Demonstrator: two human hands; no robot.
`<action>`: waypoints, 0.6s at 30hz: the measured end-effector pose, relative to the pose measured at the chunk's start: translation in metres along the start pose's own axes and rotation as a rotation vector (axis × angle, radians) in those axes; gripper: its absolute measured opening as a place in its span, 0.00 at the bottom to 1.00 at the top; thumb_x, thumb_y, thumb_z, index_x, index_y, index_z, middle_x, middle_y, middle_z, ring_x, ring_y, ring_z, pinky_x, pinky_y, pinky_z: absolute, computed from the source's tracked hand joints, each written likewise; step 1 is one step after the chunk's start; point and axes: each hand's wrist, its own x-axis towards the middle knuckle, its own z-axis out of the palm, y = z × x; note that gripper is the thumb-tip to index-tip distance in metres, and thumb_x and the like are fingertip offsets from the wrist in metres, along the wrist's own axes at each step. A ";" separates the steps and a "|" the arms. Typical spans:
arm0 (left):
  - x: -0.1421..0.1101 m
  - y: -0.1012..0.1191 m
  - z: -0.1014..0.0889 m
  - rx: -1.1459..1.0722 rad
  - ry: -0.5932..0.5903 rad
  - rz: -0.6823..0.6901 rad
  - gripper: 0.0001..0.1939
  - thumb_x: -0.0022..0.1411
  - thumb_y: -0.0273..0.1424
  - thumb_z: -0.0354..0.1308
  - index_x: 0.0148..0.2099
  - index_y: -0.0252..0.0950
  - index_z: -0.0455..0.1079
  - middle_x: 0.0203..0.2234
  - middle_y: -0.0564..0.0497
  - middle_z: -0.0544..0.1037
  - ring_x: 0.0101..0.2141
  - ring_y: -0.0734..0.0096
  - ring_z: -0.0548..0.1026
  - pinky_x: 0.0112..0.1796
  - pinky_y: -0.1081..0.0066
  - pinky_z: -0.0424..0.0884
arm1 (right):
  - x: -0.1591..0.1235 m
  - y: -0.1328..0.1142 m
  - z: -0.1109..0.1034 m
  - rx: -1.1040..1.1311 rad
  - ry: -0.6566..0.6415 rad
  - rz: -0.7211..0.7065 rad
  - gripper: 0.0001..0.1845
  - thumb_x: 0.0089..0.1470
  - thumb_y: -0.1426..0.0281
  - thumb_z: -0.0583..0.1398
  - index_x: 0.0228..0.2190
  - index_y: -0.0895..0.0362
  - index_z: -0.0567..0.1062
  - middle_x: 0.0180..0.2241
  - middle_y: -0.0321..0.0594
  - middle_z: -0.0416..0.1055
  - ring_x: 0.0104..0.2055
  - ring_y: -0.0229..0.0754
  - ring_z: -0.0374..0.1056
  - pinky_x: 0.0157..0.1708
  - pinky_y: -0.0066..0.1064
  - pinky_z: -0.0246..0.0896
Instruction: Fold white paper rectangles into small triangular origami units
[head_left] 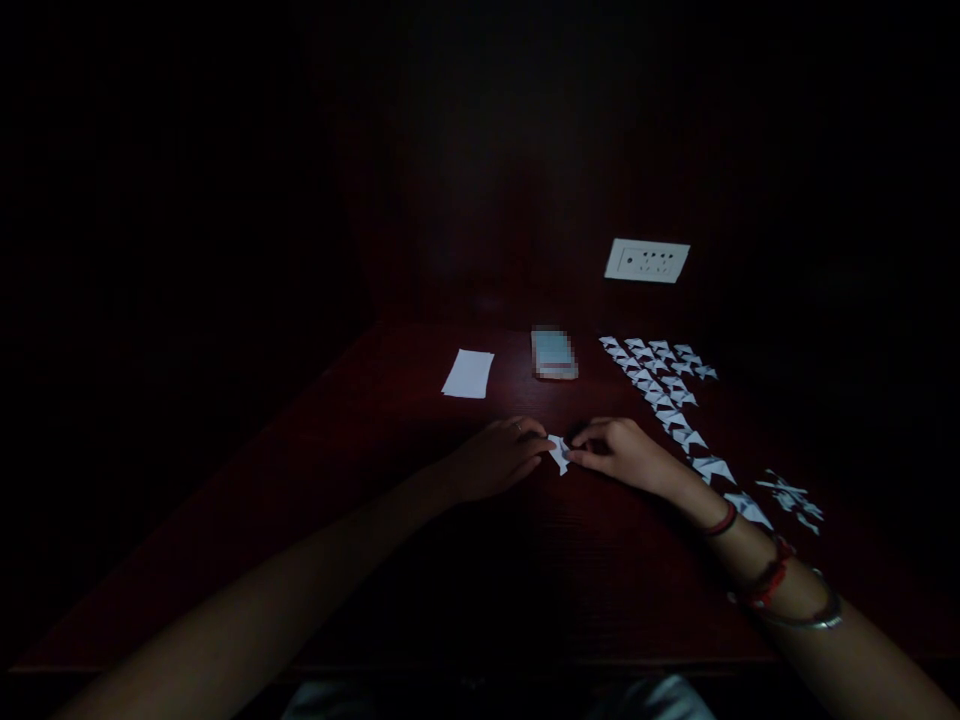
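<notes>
A small white folded paper piece [559, 454] lies between my two hands, near the middle of the dark red table. My left hand [501, 458] has its thumb and fingers closed at the paper's left edge. From the other side, my right hand [624, 452] pinches the right edge between thumb and fingers. The paper is partly hidden by the fingertips. To the right of my right hand run rows of similar folded white paper pieces [673, 415], the nearest ones passing close to my right wrist.
A stack of white paper sheets [469, 374] lies on the table [360, 420] at the back left. Beside it is a phone [554, 353], its screen lit and blurred. Thin white paper scraps [791, 498] lie at the right. A wall socket [647, 260] is above the table's back edge.
</notes>
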 end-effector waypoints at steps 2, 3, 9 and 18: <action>0.001 0.000 -0.003 0.002 0.026 -0.040 0.13 0.60 0.27 0.44 0.47 0.38 0.59 0.41 0.49 0.63 0.42 0.68 0.61 0.42 0.66 0.59 | -0.002 -0.003 0.003 -0.031 0.022 0.017 0.16 0.45 0.59 0.55 0.32 0.57 0.72 0.28 0.39 0.68 0.28 0.37 0.63 0.29 0.27 0.56; 0.001 -0.001 -0.004 0.004 0.041 -0.060 0.12 0.60 0.27 0.44 0.47 0.38 0.59 0.40 0.49 0.63 0.42 0.68 0.62 0.42 0.66 0.60 | -0.002 -0.005 0.005 -0.050 0.041 0.027 0.18 0.44 0.57 0.56 0.32 0.58 0.72 0.29 0.40 0.67 0.29 0.37 0.63 0.30 0.27 0.56; 0.001 -0.013 0.001 0.007 0.108 -0.142 0.12 0.59 0.26 0.43 0.46 0.38 0.60 0.39 0.50 0.63 0.41 0.69 0.63 0.42 0.66 0.60 | -0.003 -0.020 0.019 -0.154 0.126 0.105 0.16 0.45 0.59 0.56 0.32 0.59 0.69 0.32 0.42 0.64 0.31 0.39 0.62 0.32 0.30 0.57; 0.000 -0.017 0.004 -0.011 0.103 -0.159 0.13 0.59 0.26 0.43 0.46 0.38 0.60 0.40 0.50 0.63 0.41 0.70 0.63 0.42 0.67 0.60 | -0.001 0.001 -0.007 -0.010 0.121 0.039 0.15 0.41 0.67 0.58 0.35 0.57 0.69 0.32 0.39 0.61 0.32 0.37 0.60 0.35 0.29 0.57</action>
